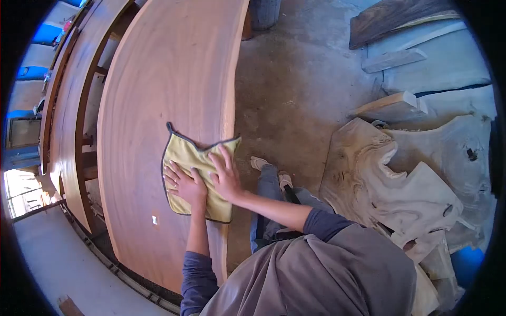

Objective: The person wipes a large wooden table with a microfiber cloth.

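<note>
A yellow cloth [211, 203] with a dark edging lies spread on a long wooden slab [174, 63], partly over its right edge. My left hand [185, 185] rests flat on the cloth with its fingers spread. Beside it, my right hand [225, 178] also presses on the cloth near the slab's edge, fingers stretched out. Neither hand is wrapped round the cloth. A small pale label [155, 220] sits on the slab to the left of the cloth's lower corner.
Another long, shiny wooden slab [74, 105] stands to the left. On the right, pale irregular wood slabs [390, 189] lean together, with a dark plank [400, 21] farther back. Concrete floor [295, 89] runs between, with my feet [258, 163] on it. A grey bucket [265, 13] stands at the top.
</note>
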`<state>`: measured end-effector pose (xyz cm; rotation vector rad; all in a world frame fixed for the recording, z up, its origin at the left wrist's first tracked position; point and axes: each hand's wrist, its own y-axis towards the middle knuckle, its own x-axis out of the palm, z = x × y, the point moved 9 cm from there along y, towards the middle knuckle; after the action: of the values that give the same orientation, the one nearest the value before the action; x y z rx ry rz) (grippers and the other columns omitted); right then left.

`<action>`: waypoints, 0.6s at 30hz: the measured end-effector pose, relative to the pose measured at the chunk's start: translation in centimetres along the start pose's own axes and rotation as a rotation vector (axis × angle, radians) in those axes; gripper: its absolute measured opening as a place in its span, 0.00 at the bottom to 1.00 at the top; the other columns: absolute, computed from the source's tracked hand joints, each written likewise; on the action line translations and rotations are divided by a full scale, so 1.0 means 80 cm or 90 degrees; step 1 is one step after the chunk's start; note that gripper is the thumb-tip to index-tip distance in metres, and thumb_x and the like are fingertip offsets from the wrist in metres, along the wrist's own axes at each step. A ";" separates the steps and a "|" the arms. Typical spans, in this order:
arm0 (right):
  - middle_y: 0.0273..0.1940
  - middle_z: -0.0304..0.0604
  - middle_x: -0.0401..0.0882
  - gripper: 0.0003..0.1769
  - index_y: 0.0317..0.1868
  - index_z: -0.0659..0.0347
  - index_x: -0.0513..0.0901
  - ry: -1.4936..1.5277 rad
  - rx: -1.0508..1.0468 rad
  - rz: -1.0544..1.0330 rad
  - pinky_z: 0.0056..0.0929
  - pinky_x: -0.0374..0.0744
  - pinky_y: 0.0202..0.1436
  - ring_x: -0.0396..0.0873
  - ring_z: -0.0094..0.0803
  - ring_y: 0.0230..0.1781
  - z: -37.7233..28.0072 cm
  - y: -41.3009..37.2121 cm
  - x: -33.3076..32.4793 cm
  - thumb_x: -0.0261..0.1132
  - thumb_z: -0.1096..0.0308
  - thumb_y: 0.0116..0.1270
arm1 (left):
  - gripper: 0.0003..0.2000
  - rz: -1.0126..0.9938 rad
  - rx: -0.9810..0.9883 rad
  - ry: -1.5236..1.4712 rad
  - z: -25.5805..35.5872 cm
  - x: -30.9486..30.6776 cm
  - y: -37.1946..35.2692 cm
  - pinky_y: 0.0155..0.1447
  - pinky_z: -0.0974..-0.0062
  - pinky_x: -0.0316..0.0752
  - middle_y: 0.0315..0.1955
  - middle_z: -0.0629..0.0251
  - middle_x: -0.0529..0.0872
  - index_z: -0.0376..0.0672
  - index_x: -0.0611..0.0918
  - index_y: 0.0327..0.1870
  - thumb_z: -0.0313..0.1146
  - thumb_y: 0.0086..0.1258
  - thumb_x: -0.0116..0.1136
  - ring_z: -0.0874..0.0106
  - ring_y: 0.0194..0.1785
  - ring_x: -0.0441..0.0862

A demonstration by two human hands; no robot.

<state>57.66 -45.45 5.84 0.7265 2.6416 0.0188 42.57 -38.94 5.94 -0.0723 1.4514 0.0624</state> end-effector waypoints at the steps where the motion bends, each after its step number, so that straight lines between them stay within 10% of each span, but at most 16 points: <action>1: 0.66 0.53 0.52 0.29 0.57 0.59 0.69 0.008 0.007 0.011 0.41 0.65 0.63 0.57 0.52 0.65 0.003 0.009 -0.010 0.64 0.73 0.53 | 0.33 0.009 0.007 -0.017 0.005 -0.007 -0.007 0.67 0.39 0.36 0.70 0.54 0.48 0.47 0.53 0.70 0.50 0.65 0.43 0.52 0.72 0.41; 18: 0.68 0.63 0.43 0.32 0.64 0.53 0.62 -0.401 -0.037 0.020 0.58 0.55 0.64 0.52 0.74 0.60 0.043 0.196 -0.078 0.57 0.53 0.62 | 0.34 0.040 0.217 -0.041 0.215 0.010 0.098 0.66 0.39 0.39 0.68 0.53 0.53 0.41 0.56 0.68 0.52 0.65 0.41 0.52 0.72 0.45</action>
<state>71.53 -35.26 6.85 0.6271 2.0212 -0.1057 58.99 -29.60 7.07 0.2515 1.3826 -0.1301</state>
